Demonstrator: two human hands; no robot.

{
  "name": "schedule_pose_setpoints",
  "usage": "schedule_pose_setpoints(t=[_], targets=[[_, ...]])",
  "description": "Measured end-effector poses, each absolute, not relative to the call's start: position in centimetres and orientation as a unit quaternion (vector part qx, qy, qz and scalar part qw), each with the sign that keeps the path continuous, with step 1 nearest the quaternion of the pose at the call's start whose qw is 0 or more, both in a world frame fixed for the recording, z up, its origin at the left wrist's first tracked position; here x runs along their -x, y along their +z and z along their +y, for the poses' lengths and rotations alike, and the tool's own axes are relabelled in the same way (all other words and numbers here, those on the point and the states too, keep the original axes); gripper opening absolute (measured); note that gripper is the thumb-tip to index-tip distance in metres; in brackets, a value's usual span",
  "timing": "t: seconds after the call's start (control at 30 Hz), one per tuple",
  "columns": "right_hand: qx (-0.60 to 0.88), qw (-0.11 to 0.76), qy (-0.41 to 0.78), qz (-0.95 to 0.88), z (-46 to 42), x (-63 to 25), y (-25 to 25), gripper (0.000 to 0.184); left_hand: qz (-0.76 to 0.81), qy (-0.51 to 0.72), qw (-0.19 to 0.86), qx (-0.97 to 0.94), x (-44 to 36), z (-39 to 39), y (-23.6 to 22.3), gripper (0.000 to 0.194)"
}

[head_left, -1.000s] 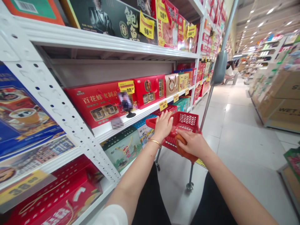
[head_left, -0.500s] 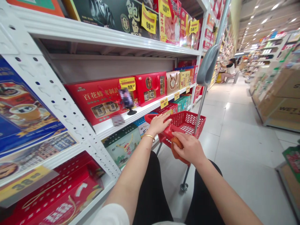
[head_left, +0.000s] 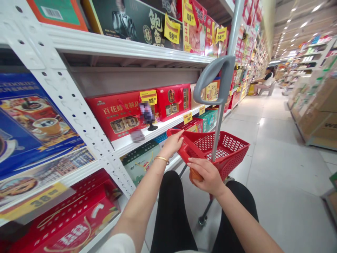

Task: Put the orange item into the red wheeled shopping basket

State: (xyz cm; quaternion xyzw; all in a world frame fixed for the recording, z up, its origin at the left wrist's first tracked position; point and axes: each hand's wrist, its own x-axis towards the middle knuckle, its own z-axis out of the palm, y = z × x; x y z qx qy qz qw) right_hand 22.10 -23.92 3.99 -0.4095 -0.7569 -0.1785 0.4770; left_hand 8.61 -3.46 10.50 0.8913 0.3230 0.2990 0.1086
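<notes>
Supermarket aisle stretches ahead under rows of ceiling lights, with a pale tiled floor running away between the displays. Along the left side stands white metal shelving with punched uprights, stacked with gift boxes. Across the aisle on the right are cardboard cartons, and far down the aisle a person sits on a white chair, too distant to show much detail.

On the middle shelf, a large red gift box sits near a yellow price tag, and a green-and-white box lies on the shelf below.

Just beside the shelving, a red plastic shopping basket sits on a metal pole with a grey curved handle at the top and a small castor near the floor. The person's left hand, with a gold bracelet on its wrist, lies over the basket's near end; whether it is truly gripping, I cannot tell. The right hand is closed around an orange bundle, pressing it against the basket's red edge. Black trousers and a white sleeve show below.
</notes>
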Motion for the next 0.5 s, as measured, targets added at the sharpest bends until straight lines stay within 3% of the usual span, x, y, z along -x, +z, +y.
schedule_pose_setpoints(t=[0.17,0.5], targets=[[0.423,0.517,-0.176,-0.723,-23.7,-20.8,3.9,0.06,0.267,0.334,0.134,-0.894,-9.8,-8.7,10.0,0.049],[0.409,0.487,-0.232,-0.736,-26.2,-24.7,-0.4,0.051,0.25,0.224,0.072,-0.939,-8.1,-10.4,10.2,0.058]])
